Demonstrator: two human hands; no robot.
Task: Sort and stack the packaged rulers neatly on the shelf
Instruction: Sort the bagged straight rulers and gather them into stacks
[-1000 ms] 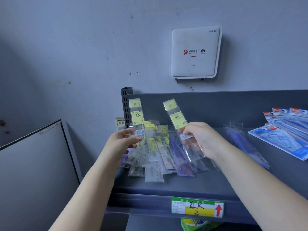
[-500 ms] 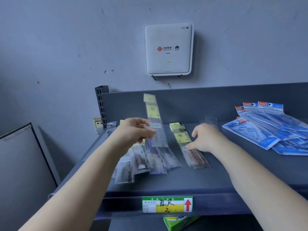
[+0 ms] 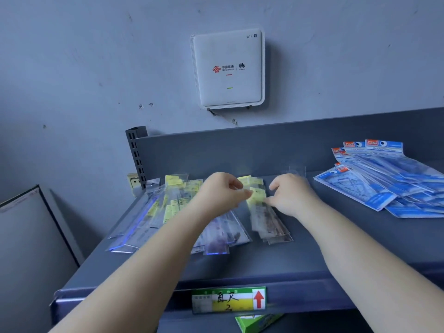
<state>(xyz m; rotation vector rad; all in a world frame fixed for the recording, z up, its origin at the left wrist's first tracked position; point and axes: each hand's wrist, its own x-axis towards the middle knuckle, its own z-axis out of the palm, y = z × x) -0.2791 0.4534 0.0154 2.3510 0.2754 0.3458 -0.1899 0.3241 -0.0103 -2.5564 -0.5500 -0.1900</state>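
Ruler stack (image 3: 266,219) between left hand (image 3: 222,192), right hand (image 3: 292,194) grip.

On the shelf (image 3: 312,255), loose rulers (image 3: 149,217) lie mid-left, a small stack (image 3: 269,219) at centre, geometry sets (image 3: 384,181) at right.

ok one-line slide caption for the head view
Two bare hands, left and right, meet over a small stack of clear yellow-labelled ruler packets on a grey metal shelf.
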